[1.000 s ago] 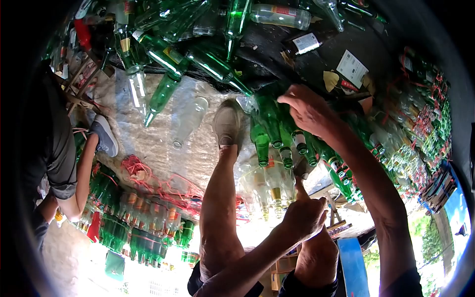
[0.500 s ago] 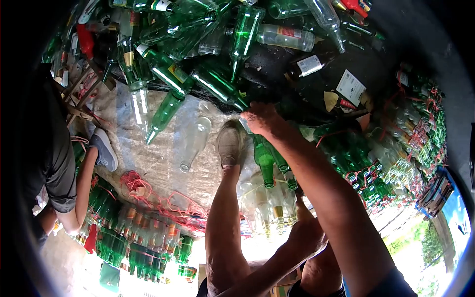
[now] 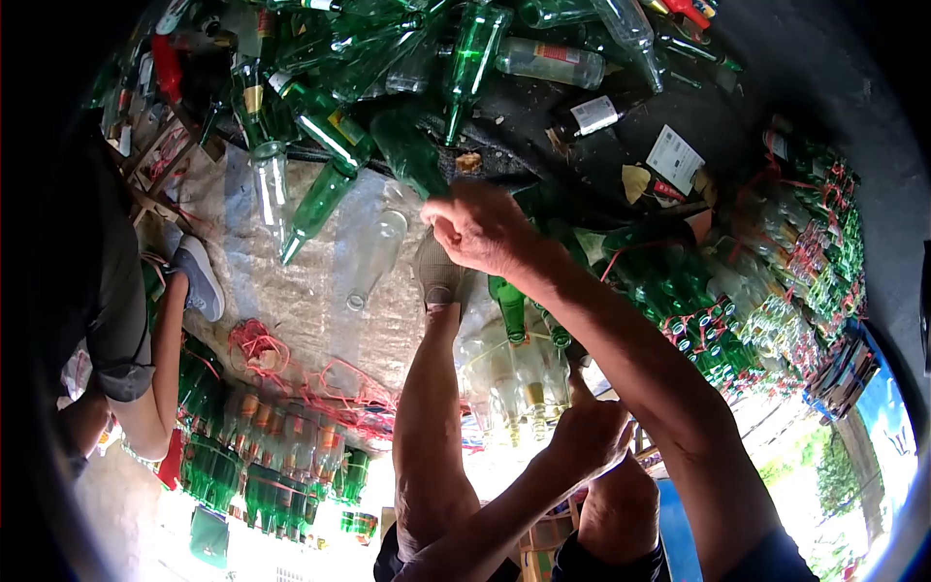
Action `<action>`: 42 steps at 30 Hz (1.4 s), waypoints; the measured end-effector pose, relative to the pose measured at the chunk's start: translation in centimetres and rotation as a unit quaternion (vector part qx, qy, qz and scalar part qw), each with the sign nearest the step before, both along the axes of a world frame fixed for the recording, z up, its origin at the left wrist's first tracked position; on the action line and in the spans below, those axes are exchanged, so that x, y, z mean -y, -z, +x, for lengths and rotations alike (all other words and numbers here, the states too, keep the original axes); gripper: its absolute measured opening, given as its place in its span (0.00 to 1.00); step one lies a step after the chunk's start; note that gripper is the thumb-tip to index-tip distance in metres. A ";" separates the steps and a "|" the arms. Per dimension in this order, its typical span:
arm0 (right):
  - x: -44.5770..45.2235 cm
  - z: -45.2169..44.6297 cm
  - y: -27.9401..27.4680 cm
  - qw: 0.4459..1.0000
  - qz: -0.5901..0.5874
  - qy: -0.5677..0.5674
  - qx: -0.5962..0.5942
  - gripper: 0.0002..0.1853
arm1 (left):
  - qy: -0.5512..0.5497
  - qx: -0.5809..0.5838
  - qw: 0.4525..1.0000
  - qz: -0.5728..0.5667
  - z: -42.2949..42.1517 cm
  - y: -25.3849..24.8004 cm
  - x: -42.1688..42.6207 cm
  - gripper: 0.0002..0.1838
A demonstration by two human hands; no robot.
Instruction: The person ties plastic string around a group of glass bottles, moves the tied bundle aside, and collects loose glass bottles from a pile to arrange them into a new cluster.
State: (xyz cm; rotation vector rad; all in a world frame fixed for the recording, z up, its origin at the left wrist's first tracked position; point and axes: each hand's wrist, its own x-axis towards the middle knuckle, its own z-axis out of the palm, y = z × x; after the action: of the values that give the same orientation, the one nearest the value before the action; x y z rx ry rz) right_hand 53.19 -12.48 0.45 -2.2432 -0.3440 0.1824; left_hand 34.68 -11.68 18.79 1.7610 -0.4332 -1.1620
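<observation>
My right hand (image 3: pixel 477 230) is closed round the neck of a green bottle (image 3: pixel 405 153), whose wide body points up and left. Below that hand, several green bottles (image 3: pixel 510 308) stand neck down, partly hidden by my right forearm. My left hand (image 3: pixel 590 436) is curled near my knee, one finger reaching up towards these bottles; what it holds is hidden. Just left of it is a cluster of clear bottles (image 3: pixel 524 378). One clear bottle (image 3: pixel 377 257) lies on the pale ground sheet beside my shoe.
Loose bottles (image 3: pixel 480 63) are heaped at the top. Tied bottle bundles stand at the right (image 3: pixel 795 262) and lower left (image 3: pixel 291 436). Red string (image 3: pixel 349 393) lies tangled on the ground sheet (image 3: pixel 320 330). Another person's leg and shoe (image 3: pixel 199 278) are at the left.
My right hand has moved left from the green bottle group and closed on a loose green bottle, which has shifted and turned. My left hand stays low near the bottles.
</observation>
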 end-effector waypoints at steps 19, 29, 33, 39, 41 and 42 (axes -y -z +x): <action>4.9 -8.4 -19.2 0.976 0.104 0.034 -0.187 0.12 | -0.008 0.003 1.000 0.019 -4.2 0.8 0.7 0.17; 6.9 -14.2 -22.6 0.962 0.070 -0.049 -0.258 0.13 | 0.108 0.001 0.994 -0.008 -7.6 0.2 0.5 0.16; 7.7 -16.0 -21.8 0.962 0.045 -0.103 -0.248 0.09 | 0.128 0.002 0.992 -0.006 -8.5 -0.1 0.5 0.16; 7.9 -20.7 -20.2 0.957 -0.046 -0.104 -0.265 0.07 | 0.156 0.014 0.987 -0.013 -9.7 -0.3 0.6 0.15; 8.6 -21.7 -19.2 0.955 -0.057 -0.127 -0.263 0.05 | 0.167 0.024 0.986 -0.018 -10.1 -0.4 0.6 0.15; 8.9 -22.0 -18.7 0.953 -0.063 -0.138 -0.262 0.05 | 0.172 0.029 0.984 -0.020 -10.4 -0.4 0.6 0.15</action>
State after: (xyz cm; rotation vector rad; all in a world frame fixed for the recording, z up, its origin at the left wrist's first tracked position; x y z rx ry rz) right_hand 31.14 -21.42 19.16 -2.1580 -0.3578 0.9502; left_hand 24.29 -12.28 19.21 1.7307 -0.8154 -1.3308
